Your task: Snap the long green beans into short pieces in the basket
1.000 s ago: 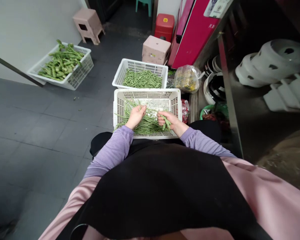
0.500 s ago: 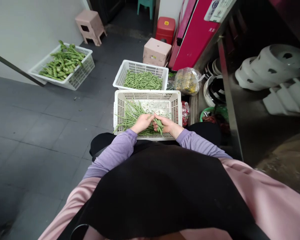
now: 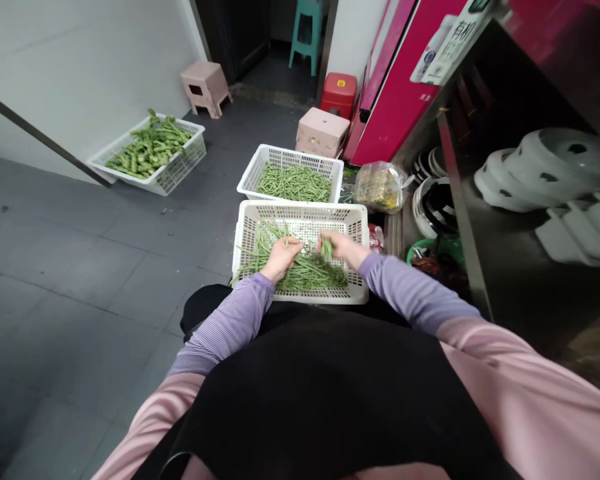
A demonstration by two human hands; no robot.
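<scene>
A pale wall [image 3: 95,73] rose on the left above a floor [image 3: 90,280] of dark grey tiles, dimly and unevenly lit. Two pinkish stools, one near the wall [image 3: 206,85] and one [image 3: 323,130] before a red stool [image 3: 339,93], stood short of a dark doorway [image 3: 245,40] with a teal stool [image 3: 307,33] in it. On the right, a magenta cabinet [image 3: 395,100] adjoined a dark metal shelf [image 3: 515,267].

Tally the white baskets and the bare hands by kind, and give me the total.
White baskets: 3 (front basket, middle basket, basket by the wall)
Bare hands: 2 (left hand, right hand)
Total: 5
</scene>
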